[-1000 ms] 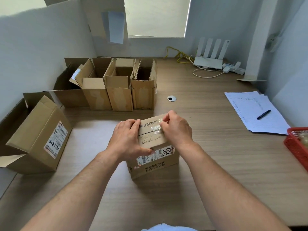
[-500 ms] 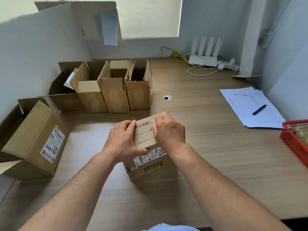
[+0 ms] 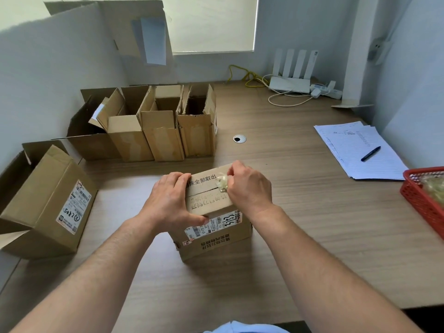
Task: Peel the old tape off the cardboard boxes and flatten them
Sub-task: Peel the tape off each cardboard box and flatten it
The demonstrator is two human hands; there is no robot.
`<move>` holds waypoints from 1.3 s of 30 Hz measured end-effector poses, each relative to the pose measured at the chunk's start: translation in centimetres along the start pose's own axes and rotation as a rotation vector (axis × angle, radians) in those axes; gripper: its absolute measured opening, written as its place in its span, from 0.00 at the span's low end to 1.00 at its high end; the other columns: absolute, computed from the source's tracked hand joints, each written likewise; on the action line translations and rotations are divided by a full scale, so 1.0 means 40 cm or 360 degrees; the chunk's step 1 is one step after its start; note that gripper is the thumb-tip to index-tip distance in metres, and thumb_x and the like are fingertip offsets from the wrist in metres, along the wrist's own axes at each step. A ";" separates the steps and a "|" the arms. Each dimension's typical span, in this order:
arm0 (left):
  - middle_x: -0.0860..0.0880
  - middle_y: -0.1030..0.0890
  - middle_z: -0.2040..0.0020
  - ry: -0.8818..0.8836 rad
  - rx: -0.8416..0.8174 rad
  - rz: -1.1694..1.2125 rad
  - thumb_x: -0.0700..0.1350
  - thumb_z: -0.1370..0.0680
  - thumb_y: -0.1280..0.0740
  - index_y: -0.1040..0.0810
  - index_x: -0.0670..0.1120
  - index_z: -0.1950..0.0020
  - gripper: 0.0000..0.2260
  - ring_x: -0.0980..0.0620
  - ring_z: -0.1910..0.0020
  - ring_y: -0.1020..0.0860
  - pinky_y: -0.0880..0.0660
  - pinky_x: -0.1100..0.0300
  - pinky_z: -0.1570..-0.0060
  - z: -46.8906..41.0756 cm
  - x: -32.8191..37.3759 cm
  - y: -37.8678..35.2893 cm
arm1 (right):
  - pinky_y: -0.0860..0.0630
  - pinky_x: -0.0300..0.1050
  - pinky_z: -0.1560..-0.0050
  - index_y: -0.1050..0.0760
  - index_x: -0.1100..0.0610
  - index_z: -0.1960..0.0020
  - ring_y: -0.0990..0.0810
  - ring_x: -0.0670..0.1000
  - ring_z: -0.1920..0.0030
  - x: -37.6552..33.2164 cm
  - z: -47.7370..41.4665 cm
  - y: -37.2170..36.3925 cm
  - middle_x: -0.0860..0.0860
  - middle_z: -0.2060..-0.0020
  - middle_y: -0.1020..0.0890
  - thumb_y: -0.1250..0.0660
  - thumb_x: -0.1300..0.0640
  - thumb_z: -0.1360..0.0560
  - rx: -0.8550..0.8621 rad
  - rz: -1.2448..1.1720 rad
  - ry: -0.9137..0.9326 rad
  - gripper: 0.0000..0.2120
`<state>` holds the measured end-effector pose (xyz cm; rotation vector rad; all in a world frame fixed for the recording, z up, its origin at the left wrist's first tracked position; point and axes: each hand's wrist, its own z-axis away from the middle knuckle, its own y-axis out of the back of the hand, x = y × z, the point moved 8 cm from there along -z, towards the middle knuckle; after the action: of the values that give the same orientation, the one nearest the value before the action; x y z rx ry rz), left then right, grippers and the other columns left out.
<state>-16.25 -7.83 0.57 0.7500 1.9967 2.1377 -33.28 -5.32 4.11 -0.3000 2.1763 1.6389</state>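
A small closed cardboard box with printed characters and a shipping label stands on the wooden desk in front of me. My left hand grips its left top edge, thumb on the near side. My right hand pinches a crumpled strip of clear tape at the box's top seam, right of the middle. The tape is bunched up against my fingertips and partly lifted from the cardboard.
Several open cardboard boxes stand in a row at the back left. A larger labelled box lies on its side at the left. Papers with a pen lie at the right, beside a red basket. A router with cables sits at the back.
My right hand has pulled the tape toward the right along the top seam, bunching it up. My left hand stays on the box's left edge. The view has shifted slightly.
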 end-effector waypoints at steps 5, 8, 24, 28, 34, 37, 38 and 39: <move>0.50 0.37 0.30 0.0009 0.0010 -0.0025 0.73 0.43 0.31 0.42 0.46 0.25 0.55 0.50 0.32 0.40 0.42 0.54 0.30 0.002 0.002 0.001 | 0.35 0.43 0.62 0.27 0.57 0.48 0.23 0.53 0.55 -0.049 0.022 -0.020 0.52 0.53 0.25 0.40 0.40 0.24 0.0061 0.0270 0.0176 0.20; 0.50 0.37 0.30 0.0011 0.0011 -0.0032 0.72 0.43 0.30 0.43 0.47 0.24 0.54 0.51 0.31 0.41 0.42 0.54 0.30 0.005 0.004 0.000 | 0.34 0.42 0.62 0.29 0.58 0.44 0.23 0.53 0.53 -0.053 0.023 -0.026 0.54 0.50 0.23 0.39 0.50 0.22 0.0090 0.0340 0.0217 0.13; 0.49 0.46 0.23 -0.0115 -0.0270 -0.0305 0.70 0.37 0.31 0.52 0.52 0.22 0.52 0.49 0.24 0.50 0.61 0.50 0.26 -0.013 -0.014 -0.003 | 0.34 0.42 0.60 0.25 0.51 0.55 0.27 0.51 0.56 0.123 -0.017 -0.003 0.48 0.53 0.28 0.38 0.55 0.24 -0.0134 -0.0263 -0.0383 0.04; 0.48 0.50 0.22 -0.0136 -0.0256 -0.0255 0.76 0.38 0.35 0.56 0.53 0.21 0.54 0.49 0.23 0.53 0.62 0.48 0.26 -0.038 0.055 -0.030 | 0.33 0.43 0.58 0.23 0.55 0.49 0.26 0.53 0.52 0.105 -0.012 -0.009 0.52 0.50 0.28 0.42 0.44 0.22 -0.0169 -0.0082 -0.0299 0.16; 0.47 0.43 0.25 -0.0154 -0.0040 -0.0280 0.76 0.39 0.36 0.50 0.53 0.22 0.53 0.48 0.27 0.47 0.53 0.50 0.27 -0.059 0.103 -0.040 | 0.34 0.46 0.56 0.30 0.58 0.41 0.24 0.58 0.46 0.060 0.001 -0.022 0.57 0.45 0.25 0.36 0.43 0.25 -0.0083 0.0228 -0.0192 0.22; 0.48 0.44 0.25 -0.0175 -0.0039 -0.0240 0.77 0.39 0.37 0.50 0.53 0.22 0.52 0.49 0.26 0.49 0.56 0.51 0.27 -0.056 0.096 -0.046 | 0.37 0.44 0.61 0.27 0.59 0.44 0.22 0.58 0.51 0.039 0.005 -0.013 0.57 0.49 0.23 0.41 0.54 0.21 0.0009 0.0391 -0.0032 0.10; 0.48 0.45 0.24 -0.0172 -0.0046 -0.0232 0.77 0.39 0.37 0.51 0.54 0.22 0.52 0.49 0.26 0.50 0.57 0.51 0.27 -0.055 0.094 -0.048 | 0.38 0.44 0.62 0.27 0.59 0.46 0.21 0.58 0.53 0.041 0.005 -0.017 0.56 0.50 0.22 0.42 0.57 0.21 0.0004 0.0405 -0.0015 0.09; 0.48 0.45 0.24 -0.0167 -0.0054 -0.0222 0.77 0.39 0.37 0.51 0.54 0.22 0.52 0.49 0.25 0.50 0.59 0.50 0.26 -0.055 0.092 -0.049 | 0.38 0.44 0.62 0.26 0.59 0.47 0.22 0.58 0.54 0.049 0.003 -0.020 0.56 0.52 0.22 0.43 0.59 0.22 -0.0017 0.0369 -0.0038 0.09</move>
<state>-20.88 -8.03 -0.35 0.6817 1.8959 2.0061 -34.70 -5.30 2.52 -0.0308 2.2548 1.7648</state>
